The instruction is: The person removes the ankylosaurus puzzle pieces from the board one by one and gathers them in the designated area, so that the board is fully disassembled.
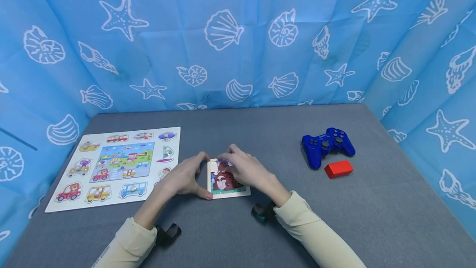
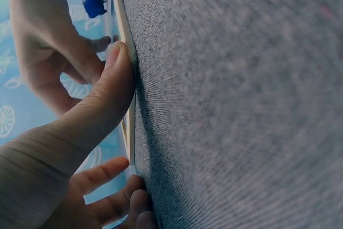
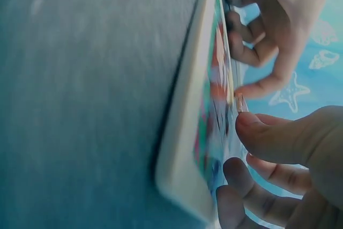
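A small wooden jigsaw tray [image 1: 232, 195] with a brown animal picture lies at the middle of the table. Its upper left part shows pale bare wood. My left hand [image 1: 183, 175] holds the tray's left side, thumb at the near corner and a fingertip at the far one. In the left wrist view the left thumb [image 2: 110, 87] presses on the tray's edge. Over the tray's far right part, my right hand [image 1: 246, 169] pinches a small puzzle piece [image 3: 240, 102] between thumb and finger, just above the picture. The piece's printed face is hard to make out.
A large peg puzzle board [image 1: 83, 137] with vehicle pieces lies to the left, close to the left hand. To the right are a blue game controller [image 1: 327, 144] and a red block [image 1: 339, 169]. A blue shell-print curtain [image 1: 238, 61] hangs behind the grey table [image 1: 275, 135].
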Tool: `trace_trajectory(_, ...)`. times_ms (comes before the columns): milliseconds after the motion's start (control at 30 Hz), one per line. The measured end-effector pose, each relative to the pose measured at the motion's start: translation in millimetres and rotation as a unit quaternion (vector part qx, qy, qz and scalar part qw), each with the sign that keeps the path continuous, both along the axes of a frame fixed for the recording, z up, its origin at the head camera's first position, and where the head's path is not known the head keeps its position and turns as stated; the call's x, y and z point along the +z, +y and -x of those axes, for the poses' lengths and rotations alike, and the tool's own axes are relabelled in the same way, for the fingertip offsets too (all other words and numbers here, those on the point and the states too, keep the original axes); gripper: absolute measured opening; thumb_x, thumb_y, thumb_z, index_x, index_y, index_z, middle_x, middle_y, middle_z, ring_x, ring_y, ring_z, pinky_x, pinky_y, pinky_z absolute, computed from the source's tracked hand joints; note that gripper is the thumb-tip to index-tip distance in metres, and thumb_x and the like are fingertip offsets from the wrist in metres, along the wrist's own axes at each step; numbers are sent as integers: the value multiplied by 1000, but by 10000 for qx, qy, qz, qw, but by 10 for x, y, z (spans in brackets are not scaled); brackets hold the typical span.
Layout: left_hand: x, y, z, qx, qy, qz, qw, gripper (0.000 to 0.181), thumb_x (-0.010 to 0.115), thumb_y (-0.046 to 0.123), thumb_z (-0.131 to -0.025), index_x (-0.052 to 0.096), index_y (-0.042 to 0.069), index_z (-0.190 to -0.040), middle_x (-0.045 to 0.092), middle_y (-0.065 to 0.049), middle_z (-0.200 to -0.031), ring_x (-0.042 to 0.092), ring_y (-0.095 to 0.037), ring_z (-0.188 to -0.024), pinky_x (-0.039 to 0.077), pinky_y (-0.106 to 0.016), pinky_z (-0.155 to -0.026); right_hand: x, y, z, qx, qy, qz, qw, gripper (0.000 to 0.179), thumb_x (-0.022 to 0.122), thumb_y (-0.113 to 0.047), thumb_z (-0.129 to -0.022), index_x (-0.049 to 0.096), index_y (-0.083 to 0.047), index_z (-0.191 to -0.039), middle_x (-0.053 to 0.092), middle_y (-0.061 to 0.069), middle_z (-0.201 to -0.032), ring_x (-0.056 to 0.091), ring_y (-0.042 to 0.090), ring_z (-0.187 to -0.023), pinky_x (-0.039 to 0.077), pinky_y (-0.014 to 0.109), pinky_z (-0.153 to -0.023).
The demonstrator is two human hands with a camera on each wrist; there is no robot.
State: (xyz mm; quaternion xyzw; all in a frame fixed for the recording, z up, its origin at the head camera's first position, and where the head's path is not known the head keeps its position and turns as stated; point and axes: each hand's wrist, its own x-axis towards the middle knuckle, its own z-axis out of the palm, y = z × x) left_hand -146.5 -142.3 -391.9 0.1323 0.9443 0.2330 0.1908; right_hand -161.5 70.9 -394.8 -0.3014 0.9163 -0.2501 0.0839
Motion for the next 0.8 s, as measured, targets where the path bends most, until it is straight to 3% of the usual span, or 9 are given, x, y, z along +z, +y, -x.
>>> trace_trajectory(333,-9,0,14,11,-130,43,9999,99,98,43,-62,48,16,-143,64,-12,-114,61,-25,-104,51,-50,-92,46,303,71,-233,-144,-82,9996,35,66,-6,-98,68,-11,-132,57,8,-110,50,14,-82,41,25,-65)
trace_trajectory(800,1,20,22,81,-220,58,9997,100,98,43,-63,47,17,-145,64,-12,-117,61,-26,-106,51,-50,-93,38,675,97,-389,-206,-312,9985,34,67,-6,-97,69,-9,-131,60,10,-114,55,16,-89,46,30,-72)
